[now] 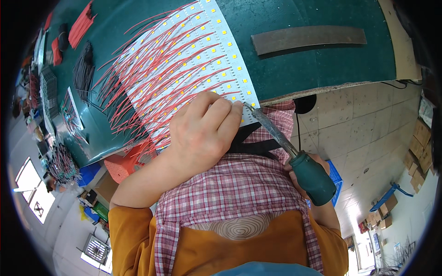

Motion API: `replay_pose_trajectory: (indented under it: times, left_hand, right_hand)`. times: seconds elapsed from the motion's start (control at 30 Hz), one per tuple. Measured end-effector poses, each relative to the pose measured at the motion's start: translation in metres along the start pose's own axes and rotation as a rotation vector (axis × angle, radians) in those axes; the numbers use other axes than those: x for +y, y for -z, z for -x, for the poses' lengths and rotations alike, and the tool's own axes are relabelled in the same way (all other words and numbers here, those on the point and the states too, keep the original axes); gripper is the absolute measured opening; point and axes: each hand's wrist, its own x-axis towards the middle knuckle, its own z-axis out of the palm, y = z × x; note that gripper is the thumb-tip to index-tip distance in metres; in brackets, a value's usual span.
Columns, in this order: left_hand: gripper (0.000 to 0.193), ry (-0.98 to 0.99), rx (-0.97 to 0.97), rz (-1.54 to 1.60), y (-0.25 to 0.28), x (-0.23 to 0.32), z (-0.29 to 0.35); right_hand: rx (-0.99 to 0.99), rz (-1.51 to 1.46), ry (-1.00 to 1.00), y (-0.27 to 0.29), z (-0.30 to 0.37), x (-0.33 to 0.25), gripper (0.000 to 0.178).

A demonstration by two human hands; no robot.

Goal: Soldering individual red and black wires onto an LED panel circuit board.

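Note:
A white LED circuit board point(244, 73) with yellow square LEDs lies at the table's edge, rows of thin red wires point(184, 76) running leftward from it. My left hand point(202, 131) is closed over the board's near right corner, fingers curled and fingertips pinched together; what they pinch is hidden. My right hand point(323, 164), mostly hidden behind the handle, is closed around a soldering iron point(313, 179) with a dark green handle. The iron points up and left. Its tip meets the board's right edge, right beside my left fingertips.
A dark flat metal strip point(308, 40) lies on the green table point(317, 73) at the right. Bundles of black wires point(84, 73) and red wires point(82, 24) lie at the left. An orange-red plastic stool point(117, 168) shows below the table, and a blue crate point(336, 181) stands behind my right arm.

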Motion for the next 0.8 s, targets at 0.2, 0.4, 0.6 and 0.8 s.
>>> replay_pose_trajectory:
  times: [0.2, 0.4, 0.6, 0.8]
  left_hand:
    - [0.026, 0.013, -0.002, -0.021, -0.001, -0.001, -0.001]
    - [0.022, 0.019, 0.003, -0.028, -0.002, 0.0, -0.001]
    - [0.022, 0.04, -0.019, -0.047, -0.001, 0.0, -0.001]
    - [0.022, 0.046, -0.022, -0.058, 0.001, 0.004, -0.002]
  right_hand:
    - [-0.163, 0.076, -0.172, 0.009, -0.009, -0.009, 0.011]
    - [-0.139, 0.032, -0.17, 0.005, -0.005, -0.001, 0.011]
    - [0.029, -0.115, -0.141, -0.009, 0.007, 0.014, 0.01]
    - [-0.022, 0.14, 0.006, -0.001, -0.002, 0.003, 0.01]
